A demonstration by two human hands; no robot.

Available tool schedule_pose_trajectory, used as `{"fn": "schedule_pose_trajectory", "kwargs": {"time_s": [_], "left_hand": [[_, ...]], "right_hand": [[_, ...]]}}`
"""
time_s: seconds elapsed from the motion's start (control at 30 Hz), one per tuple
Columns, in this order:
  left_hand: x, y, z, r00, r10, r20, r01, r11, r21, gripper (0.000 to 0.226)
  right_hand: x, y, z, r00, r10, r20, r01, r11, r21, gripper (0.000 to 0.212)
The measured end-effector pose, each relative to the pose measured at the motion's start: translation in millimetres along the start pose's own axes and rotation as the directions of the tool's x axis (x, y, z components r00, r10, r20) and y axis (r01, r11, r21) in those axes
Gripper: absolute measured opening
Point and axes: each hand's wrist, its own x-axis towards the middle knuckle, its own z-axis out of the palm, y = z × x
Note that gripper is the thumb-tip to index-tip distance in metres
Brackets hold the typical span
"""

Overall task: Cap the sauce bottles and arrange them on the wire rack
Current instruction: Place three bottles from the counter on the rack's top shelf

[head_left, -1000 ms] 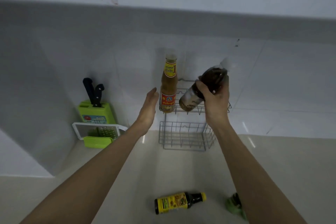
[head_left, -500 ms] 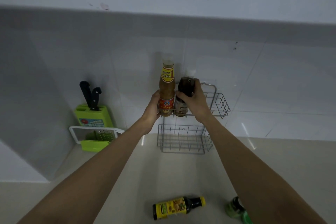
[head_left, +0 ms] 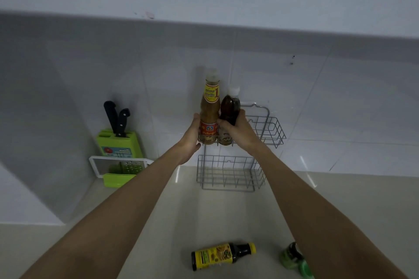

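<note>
A two-tier grey wire rack hangs on the tiled wall. A tall orange-brown sauce bottle with a white cap stands upright at the left end of its top tier. A shorter dark bottle with a white cap stands right beside it. My right hand is wrapped around the dark bottle's lower half. My left hand rests against the tall bottle's left side at the rack's end. A yellow-labelled dark bottle with a yellow cap lies on the counter near me. A green-capped bottle lies partly behind my right forearm.
A green knife block with two black-handled knives stands at the left against the wall. A white and green grater lies in front of it. The rack's lower tier holds nothing. An overhead cabinet edge runs above.
My right hand brought the tilted dark bottle down and stood it upright in the top tier beside the tall bottle. My left hand moved in against the tall bottle.
</note>
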Motion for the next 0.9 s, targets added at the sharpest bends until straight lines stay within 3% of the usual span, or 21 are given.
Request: {"fn": "schedule_pose_trajectory", "kwargs": {"time_s": [0.07,0.13,0.2,0.27,0.33,0.4,0.43,0.5,0.57,0.67,0.8,0.87,0.9], "left_hand": [[-4,-7,-1,0.999,0.025,-0.039,-0.023,0.999,0.037,0.062],[-8,-26,-8,0.993,0.07,-0.097,-0.064,0.996,0.064,0.062],[-15,-55,-18,0.983,0.079,-0.167,-0.065,0.994,0.083,0.063],[-25,-88,-26,0.981,0.023,-0.195,-0.004,0.995,0.1,0.062],[-36,-115,-31,0.981,-0.065,-0.183,0.082,0.993,0.09,0.057],[-46,-133,-37,0.98,-0.139,-0.142,0.156,0.981,0.115,0.054],[-50,-140,-41,0.978,-0.168,-0.123,0.184,0.974,0.13,0.054],[-57,-149,-48,0.973,-0.208,-0.099,0.221,0.963,0.152,0.054],[-60,-156,-55,0.967,-0.237,-0.093,0.249,0.953,0.169,0.056],[-59,-165,-62,0.955,-0.274,-0.11,0.289,0.944,0.16,0.057],[-54,-173,-64,0.948,-0.296,-0.112,0.311,0.938,0.151,0.056],[-52,-174,-64,0.945,-0.308,-0.108,0.322,0.936,0.143,0.055],[-50,-175,-64,0.943,-0.314,-0.108,0.327,0.935,0.138,0.055]], "right_hand": [[-12,3,4,0.973,-0.114,-0.202,0.105,0.993,-0.055,0.044],[-31,18,12,0.873,-0.208,-0.442,0.161,0.977,-0.142,0.041],[-59,41,25,0.847,-0.199,-0.492,0.113,0.974,-0.199,0.022],[-87,74,36,0.945,-0.117,-0.304,0.005,0.939,-0.343,0.014],[-111,114,41,0.992,0.114,0.049,-0.069,0.838,-0.54,0.026],[-131,147,44,0.851,0.396,0.344,-0.045,0.709,-0.704,0.046],[-140,160,46,0.768,0.483,0.421,0.026,0.633,-0.774,0.053],[-156,177,51,0.695,0.54,0.475,0.191,0.499,-0.845,0.06],[-163,184,55,0.686,0.535,0.493,0.295,0.415,-0.861,0.061],[-160,186,60,0.684,0.496,0.535,0.392,0.369,-0.843,0.054],[-155,196,65,0.803,0.125,0.583,0.534,0.284,-0.796,0.041],[-156,199,66,0.817,0.138,0.56,0.465,0.417,-0.781,0.052],[-157,200,68,0.832,0.221,0.509,0.359,0.486,-0.797,0.057]]}}
